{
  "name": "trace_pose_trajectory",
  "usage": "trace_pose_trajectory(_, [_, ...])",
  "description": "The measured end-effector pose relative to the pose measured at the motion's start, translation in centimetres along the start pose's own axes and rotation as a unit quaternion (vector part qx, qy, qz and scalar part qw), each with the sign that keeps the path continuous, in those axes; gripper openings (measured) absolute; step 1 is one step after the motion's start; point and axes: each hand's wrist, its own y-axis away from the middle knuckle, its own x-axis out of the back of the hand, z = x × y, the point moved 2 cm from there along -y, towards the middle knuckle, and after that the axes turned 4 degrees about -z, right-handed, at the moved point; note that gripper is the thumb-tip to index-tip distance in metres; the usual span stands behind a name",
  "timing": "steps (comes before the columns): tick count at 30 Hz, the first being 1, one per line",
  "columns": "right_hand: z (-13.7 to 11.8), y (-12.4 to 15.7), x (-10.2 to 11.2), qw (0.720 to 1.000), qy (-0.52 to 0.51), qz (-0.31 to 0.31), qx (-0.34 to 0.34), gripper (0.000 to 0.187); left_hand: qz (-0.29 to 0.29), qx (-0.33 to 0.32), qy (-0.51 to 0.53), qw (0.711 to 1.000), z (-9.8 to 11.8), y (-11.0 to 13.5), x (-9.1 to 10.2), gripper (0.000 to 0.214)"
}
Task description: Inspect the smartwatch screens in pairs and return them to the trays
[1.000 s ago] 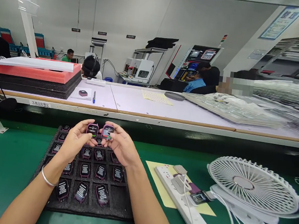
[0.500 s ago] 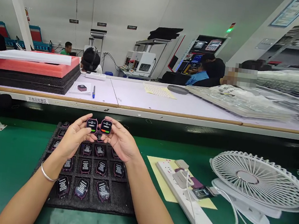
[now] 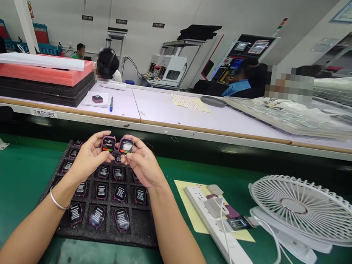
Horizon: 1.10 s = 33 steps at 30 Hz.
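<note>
My left hand (image 3: 91,156) grips a purple-cased smartwatch (image 3: 108,144) by its edges, thumb near the lower rim. Beside it, my right hand (image 3: 143,162) holds a second smartwatch (image 3: 126,146) of the same kind, its thumb at the bottom of the screen. Both screens are lit, with small text and a red and green strip. Below the hands lies a black foam tray (image 3: 108,237) whose compartments hold several more smartwatches, such as one in the front row (image 3: 97,216). My forearms and hands cover parts of the tray.
To the right, a white power strip (image 3: 215,227) with plugs and cables lies on yellow paper (image 3: 184,193), near a white fan (image 3: 295,206). A shelf (image 3: 165,113) behind carries another watch (image 3: 97,98), a pen (image 3: 112,104) and stacked foam (image 3: 40,87). Other people sit beyond.
Both watches stay in my hands. The right thumb has moved onto the bottom of its watch, and the coloured strips on the screens look different. The view has shifted slightly.
</note>
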Motion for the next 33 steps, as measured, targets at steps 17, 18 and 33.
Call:
trace_pose_trajectory(17, [0.19,0.09,-0.26,0.997,0.057,-0.022,0.036,0.044,0.01,-0.02,-0.015,1.0,0.08,0.11,-0.09,0.052])
trace_pose_trajectory(18, [0.16,0.11,-0.27,0.997,0.06,-0.023,0.037,0.045,0.009,-0.023,-0.014,1.0,0.09,0.13,-0.11,0.052])
trace_pose_trajectory(33, [0.32,0.04,-0.17,0.998,0.052,0.0,0.028,0.039,0.003,-0.016,-0.007,1.0,0.4,0.33,-0.3,0.041])
